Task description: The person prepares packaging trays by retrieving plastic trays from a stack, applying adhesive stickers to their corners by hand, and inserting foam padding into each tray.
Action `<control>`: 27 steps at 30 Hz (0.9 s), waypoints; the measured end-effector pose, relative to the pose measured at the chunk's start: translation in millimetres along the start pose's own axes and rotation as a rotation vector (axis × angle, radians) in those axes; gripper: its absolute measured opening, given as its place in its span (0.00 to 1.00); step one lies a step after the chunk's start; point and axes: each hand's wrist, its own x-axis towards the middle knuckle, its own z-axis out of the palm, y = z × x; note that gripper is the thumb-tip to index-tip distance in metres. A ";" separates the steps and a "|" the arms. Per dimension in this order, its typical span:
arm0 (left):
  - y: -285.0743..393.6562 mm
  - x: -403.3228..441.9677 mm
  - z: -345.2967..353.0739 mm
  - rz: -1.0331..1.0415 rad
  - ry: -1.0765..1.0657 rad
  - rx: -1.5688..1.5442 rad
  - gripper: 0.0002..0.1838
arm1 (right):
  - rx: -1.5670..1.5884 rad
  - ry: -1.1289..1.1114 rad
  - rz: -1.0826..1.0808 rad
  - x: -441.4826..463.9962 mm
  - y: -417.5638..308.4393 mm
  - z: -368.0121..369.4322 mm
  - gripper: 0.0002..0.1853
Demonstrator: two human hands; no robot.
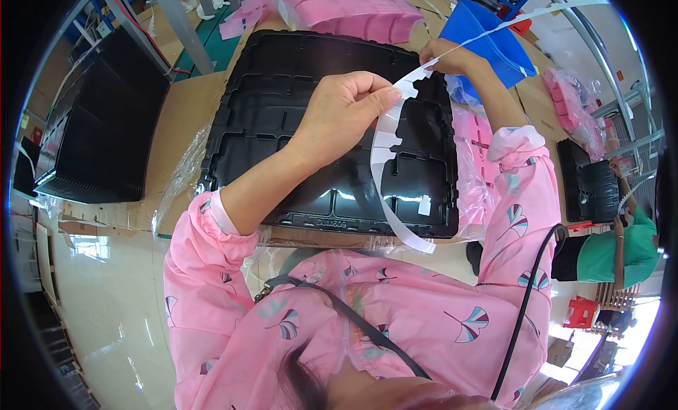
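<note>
**A ragged edge and plenty to snag on**

My left hand (341,115) is closed, thumb against forefinger, on the white strip (383,143), which stretches above the black tray (328,166). My right hand (453,59) is curled in beside the strip; I cannot tell whether its fingers have hold of it.

The strip looks thin and its edge is notched, so a hard tug could tear it at a notch. Its lower end dangles past the tray's near edge (right by my clothes), where it could catch as I lean. The upper end crosses over the blue bin (512,60) and might snag there. If the strip is sticky, it could cling to the tray's ridges.

Counting: two hands, one strip, one bin, one small white patch (424,205) on the tray. I have one tray directly under me, though others could be stacked beneath. Pink trays lie in three groups: beyond the tray (353,14), just right of it (477,147), and farther right (565,106).
</note>
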 end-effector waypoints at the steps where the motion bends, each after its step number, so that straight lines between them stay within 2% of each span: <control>1: 0.0 -0.1 0.5 -0.001 -0.003 -0.003 0.12 | -0.014 0.023 -0.041 -0.8 1.3 0.9 0.04; 10: -0.2 0.4 0.9 0.005 0.006 -0.008 0.12 | -0.057 0.104 0.020 -3.0 -3.6 10.0 0.04; 13: -1.1 1.7 0.5 0.021 0.007 0.003 0.12 | -0.060 0.139 0.069 -6.3 -4.6 13.9 0.07; 16: -2.0 2.2 -0.2 0.025 0.013 0.003 0.12 | -0.021 0.536 0.033 -19.4 -8.1 30.5 0.10; 19: -3.8 4.5 -1.7 0.039 0.021 -0.002 0.12 | 0.074 0.791 0.106 -30.9 -13.1 38.1 0.12; 22: -6.9 6.5 -1.0 0.061 0.044 0.021 0.12 | 0.511 1.054 0.082 -64.9 -59.6 40.0 0.10; 24: -8.6 6.6 -1.1 0.065 0.061 0.040 0.12 | 0.463 1.209 -0.114 -92.3 -107.2 40.4 0.09; 26: -8.3 7.5 -0.8 0.068 0.078 0.044 0.13 | 0.285 1.293 -0.259 -113.3 -142.4 41.9 0.09; 27: -9.6 8.8 -0.6 0.063 0.094 0.033 0.13 | 0.311 1.272 -0.302 -119.3 -155.2 45.0 0.11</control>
